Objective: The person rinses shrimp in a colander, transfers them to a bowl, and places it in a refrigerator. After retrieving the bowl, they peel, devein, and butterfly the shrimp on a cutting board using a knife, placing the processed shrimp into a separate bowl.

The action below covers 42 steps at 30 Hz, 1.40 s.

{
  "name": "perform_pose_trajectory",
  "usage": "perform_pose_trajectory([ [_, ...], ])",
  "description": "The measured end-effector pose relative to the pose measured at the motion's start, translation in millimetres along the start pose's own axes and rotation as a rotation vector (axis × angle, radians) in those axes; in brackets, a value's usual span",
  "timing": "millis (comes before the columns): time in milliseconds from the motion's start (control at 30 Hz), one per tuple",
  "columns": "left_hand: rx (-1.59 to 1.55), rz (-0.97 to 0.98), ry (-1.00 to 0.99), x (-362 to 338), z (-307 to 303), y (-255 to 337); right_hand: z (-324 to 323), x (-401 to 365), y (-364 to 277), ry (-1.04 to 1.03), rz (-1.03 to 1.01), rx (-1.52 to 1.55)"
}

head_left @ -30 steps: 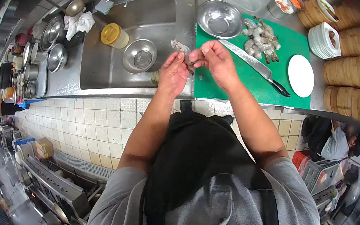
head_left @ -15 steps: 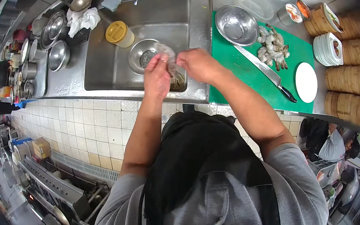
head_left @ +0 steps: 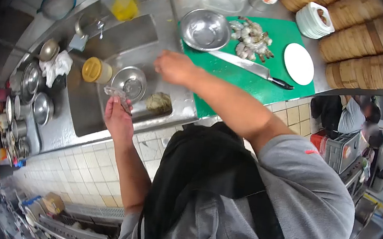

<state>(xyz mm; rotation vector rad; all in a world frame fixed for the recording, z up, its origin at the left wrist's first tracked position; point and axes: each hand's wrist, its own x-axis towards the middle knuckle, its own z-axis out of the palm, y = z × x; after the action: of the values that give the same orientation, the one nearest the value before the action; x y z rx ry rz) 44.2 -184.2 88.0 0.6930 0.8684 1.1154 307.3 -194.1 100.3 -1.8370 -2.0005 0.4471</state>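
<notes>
A knife (head_left: 250,68) lies on the green cutting board (head_left: 253,86) (white plate (head_left: 298,64) at its edge), bamboo steamers (head_left: 359,54) stacked near.

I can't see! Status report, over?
Left hand pinching pale grey raw shrimp over steel sink. Right hand above sink edge, grip unclear. Round steel bowl nearby.

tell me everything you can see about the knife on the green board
The knife has a long, broad, shiny steel blade and a black handle. It lies flat on the green cutting board, its tip close by the steel bowl and its handle below the white plate. No hand is on it; the right hand is off to its tip side.
</notes>
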Motion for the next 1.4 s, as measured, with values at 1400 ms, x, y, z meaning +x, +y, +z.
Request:
perform_pose_trajectory([
  [1400,1.683,0.735,-0.736,4,351,-239,-109,-410,143,0.101,0.892,0.709],
])
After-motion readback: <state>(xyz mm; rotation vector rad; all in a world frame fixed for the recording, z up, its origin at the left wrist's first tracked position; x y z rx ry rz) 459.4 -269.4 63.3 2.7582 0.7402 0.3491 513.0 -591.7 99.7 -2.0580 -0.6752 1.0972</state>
